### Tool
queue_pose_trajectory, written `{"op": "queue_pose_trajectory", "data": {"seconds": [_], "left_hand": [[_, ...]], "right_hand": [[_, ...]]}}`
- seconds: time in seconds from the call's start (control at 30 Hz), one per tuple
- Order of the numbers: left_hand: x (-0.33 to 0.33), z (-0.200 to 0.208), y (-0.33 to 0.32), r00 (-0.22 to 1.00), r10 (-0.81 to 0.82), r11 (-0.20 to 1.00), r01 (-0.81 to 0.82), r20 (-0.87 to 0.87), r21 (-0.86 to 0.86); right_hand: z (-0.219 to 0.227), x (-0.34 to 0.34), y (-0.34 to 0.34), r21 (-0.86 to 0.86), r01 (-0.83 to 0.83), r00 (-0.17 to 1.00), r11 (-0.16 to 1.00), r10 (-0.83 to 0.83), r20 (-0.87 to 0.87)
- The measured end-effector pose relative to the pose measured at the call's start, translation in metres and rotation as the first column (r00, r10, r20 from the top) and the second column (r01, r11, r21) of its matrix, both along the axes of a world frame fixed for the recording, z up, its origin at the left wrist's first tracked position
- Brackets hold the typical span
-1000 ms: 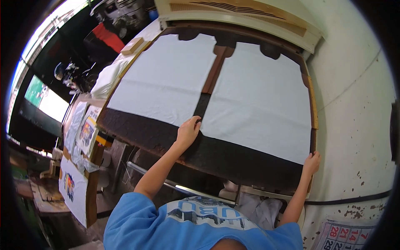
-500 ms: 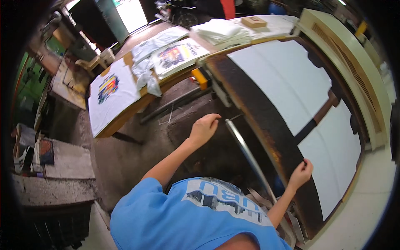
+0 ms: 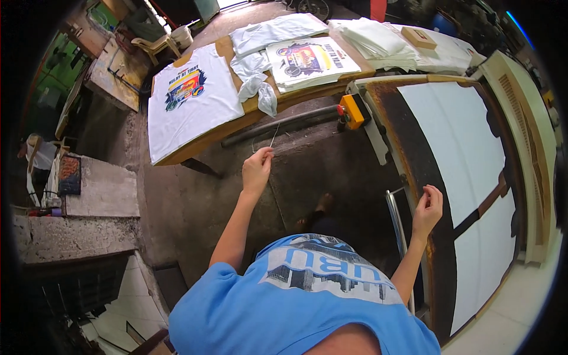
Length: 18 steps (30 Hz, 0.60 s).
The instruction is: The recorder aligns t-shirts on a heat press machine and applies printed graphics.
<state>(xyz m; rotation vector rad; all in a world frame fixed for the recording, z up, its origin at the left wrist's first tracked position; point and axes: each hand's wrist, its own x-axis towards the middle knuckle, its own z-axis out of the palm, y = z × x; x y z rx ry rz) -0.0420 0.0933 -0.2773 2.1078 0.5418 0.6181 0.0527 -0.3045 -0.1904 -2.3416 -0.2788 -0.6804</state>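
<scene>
Over the floor between the table and the flat press, my left hand (image 3: 257, 171) is raised with its fingertips pinched together. Whatever it holds, if anything, is too small to make out; a thin white wire (image 3: 274, 135) shows just behind the fingertips. My right hand (image 3: 427, 210) hovers at the dark near border of the press bed (image 3: 435, 183), fingers loosely bent and no object visible in them. White sheeting (image 3: 473, 154) lies flat on that bed, with a dark strip (image 3: 482, 207) across it. Beside the right forearm stands a metal bar (image 3: 395, 219).
A printed white T-shirt (image 3: 195, 100), a stack of printed sheets (image 3: 310, 62) and crumpled white cloth (image 3: 258, 86) lie on the wooden table. A yellow control box (image 3: 353, 112) with a red button juts from the press corner. The cream slotted housing (image 3: 526, 148) rises at right.
My left hand has moved left, away from the press, toward the table. My right hand has drawn back from the edge of the white sheeting. The view has turned leftward.
</scene>
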Motion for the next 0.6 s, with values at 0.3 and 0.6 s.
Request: {"op": "queue_pose_trajectory", "data": {"seconds": [0.3, 0.6], "left_hand": [[0.161, 0.0, 0.073, 1.0, -0.02, 0.951, 0.025, -0.017, 0.308], [0.284, -0.058, 0.15, 0.919, 0.125, 0.891, 0.062, -0.375, 0.45]], "right_hand": [[-0.011, 0.108, 0.007, 0.088, 0.137, 0.988, 0.987, -0.142, 0.052], [-0.003, 0.183, 0.032, 0.209, 0.192, 0.977, 0.959, -0.206, 0.047]]}}
